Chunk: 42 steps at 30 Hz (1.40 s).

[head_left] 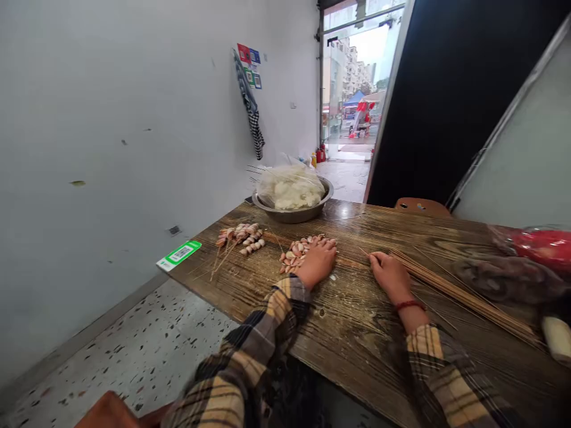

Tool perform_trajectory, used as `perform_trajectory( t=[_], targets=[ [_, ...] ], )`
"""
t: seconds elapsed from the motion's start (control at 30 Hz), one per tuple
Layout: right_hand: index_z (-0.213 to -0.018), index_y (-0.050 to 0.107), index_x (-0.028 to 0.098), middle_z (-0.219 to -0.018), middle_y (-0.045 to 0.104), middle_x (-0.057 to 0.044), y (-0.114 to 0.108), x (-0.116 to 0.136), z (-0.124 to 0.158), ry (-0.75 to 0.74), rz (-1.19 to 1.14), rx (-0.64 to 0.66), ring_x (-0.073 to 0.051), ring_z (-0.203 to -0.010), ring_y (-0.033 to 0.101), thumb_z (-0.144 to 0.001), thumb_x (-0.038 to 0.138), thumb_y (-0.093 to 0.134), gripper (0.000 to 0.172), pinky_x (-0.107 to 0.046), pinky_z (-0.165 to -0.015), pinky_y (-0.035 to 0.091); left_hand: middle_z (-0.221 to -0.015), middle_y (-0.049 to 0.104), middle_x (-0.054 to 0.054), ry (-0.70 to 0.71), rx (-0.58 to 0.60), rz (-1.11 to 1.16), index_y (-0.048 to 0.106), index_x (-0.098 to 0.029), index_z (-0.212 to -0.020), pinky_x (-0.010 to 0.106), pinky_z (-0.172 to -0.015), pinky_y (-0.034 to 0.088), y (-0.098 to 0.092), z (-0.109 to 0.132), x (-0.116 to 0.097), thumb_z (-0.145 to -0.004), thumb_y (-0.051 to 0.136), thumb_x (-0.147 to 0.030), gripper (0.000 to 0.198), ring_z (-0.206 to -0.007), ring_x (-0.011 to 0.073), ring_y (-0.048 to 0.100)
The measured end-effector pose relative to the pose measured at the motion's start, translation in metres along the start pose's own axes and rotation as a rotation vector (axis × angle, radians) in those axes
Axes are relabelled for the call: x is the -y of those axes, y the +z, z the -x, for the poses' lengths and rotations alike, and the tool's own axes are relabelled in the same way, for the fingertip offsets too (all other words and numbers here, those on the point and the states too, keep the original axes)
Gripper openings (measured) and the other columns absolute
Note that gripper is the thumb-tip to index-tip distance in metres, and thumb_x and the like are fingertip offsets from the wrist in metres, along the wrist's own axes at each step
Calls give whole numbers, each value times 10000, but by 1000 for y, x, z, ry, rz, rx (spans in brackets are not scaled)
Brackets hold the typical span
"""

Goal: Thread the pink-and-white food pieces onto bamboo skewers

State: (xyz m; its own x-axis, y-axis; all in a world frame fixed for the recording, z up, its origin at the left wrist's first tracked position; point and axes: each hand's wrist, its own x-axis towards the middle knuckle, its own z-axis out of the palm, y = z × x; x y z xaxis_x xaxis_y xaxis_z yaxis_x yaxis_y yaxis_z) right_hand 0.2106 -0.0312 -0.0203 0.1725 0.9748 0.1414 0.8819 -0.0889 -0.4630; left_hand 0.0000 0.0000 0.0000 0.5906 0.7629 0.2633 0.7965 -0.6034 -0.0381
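Observation:
My left hand [317, 262] rests on a loose pile of small pinkish meat pieces [298, 252] on the wooden table [357, 333], its fingers over the pieces. My right hand [389, 274] lies on the table with its fingers curled at the near end of a long bundle of bamboo skewers [464, 294]; I cannot tell whether it grips one. Finished skewers of meat [241, 236] lie further left. Both arms wear plaid sleeves, and a red cord circles the right wrist.
A metal bowl [292, 212] holding a plastic bag of white food stands at the table's far edge. A red bag [542, 246] and a dark bag lie at the right. A brown stool [422, 206] stands behind the table. The white wall is on the left; an open doorway lies ahead.

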Motion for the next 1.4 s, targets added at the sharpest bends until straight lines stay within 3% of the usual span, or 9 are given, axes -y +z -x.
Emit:
perform_trajectory(
  t=[0.17,0.3,0.5,0.6,0.7,0.77,0.9,1.1,1.4],
  targets=[
    [-1035,703,247,-935,728,-56,-4,7,2,12,20,-28,-168,-799,632,-969,397,386,357,-240,-601,335,-1277,585,41,82,-40,33,630,-205,-1028,439,-1153,169,-9,4,7,-922,347,-128,313,-1225,204,462],
    [-1002,698,266,-926,729,-29,-5,12,1,-8,44,-54,-165,-833,645,-976,375,388,330,-232,-626,356,-1074,635,80,77,-13,15,642,-184,-947,378,-990,387,-9,-4,5,-908,423,-162,224,-1051,209,537],
    [-996,679,236,-987,714,-33,-5,15,4,-75,89,-68,-155,-908,639,-993,336,365,329,-221,-673,377,-976,624,104,50,-22,21,645,-171,-874,376,-837,446,-11,-5,3,-888,425,-134,223,-952,243,539],
    [-993,670,236,-988,706,-27,-3,19,9,-142,130,-100,-159,-895,641,-994,326,369,315,-227,-639,376,-963,630,101,-7,-123,194,643,-177,-907,378,-839,442,-7,-2,7,-867,439,-116,216,-955,242,546],
    [-992,666,242,-967,700,-24,-1,23,14,-219,174,-140,-164,-863,644,-991,309,378,296,-239,-612,381,-977,653,94,-121,-303,541,640,-172,-987,372,-877,432,-1,-3,13,-863,474,-167,207,-959,224,574],
    [-1001,664,242,-953,697,-28,0,26,17,-263,174,-181,-165,-843,645,-991,309,380,292,-245,-613,392,-898,668,76,-196,-354,781,654,-166,-951,347,-834,442,0,-4,14,-843,518,-217,181,-891,210,601],
    [-1025,656,222,-954,691,-36,-1,35,26,-337,54,-287,-162,-842,641,-996,313,372,299,-248,-680,430,-701,630,38,-251,-284,1093,677,-151,-834,285,-670,427,-3,-5,8,-819,551,-311,203,-715,177,585],
    [-1003,640,210,-916,672,-41,-2,60,42,-419,-40,-310,-167,-790,625,-987,314,398,264,-256,-665,437,-633,569,-2,-225,-17,1513,644,-117,-1009,238,-527,367,-9,-1,-6,-817,555,-401,354,-543,114,492],
    [-1068,626,196,-958,674,-56,-6,67,45,-393,-148,-289,-183,-844,633,-972,293,438,232,-279,-731,467,-654,575,-13,-115,-73,1466,581,-136,-1049,241,-547,407,-23,3,-11,-834,569,-382,328,-551,115,520]
  ],
)
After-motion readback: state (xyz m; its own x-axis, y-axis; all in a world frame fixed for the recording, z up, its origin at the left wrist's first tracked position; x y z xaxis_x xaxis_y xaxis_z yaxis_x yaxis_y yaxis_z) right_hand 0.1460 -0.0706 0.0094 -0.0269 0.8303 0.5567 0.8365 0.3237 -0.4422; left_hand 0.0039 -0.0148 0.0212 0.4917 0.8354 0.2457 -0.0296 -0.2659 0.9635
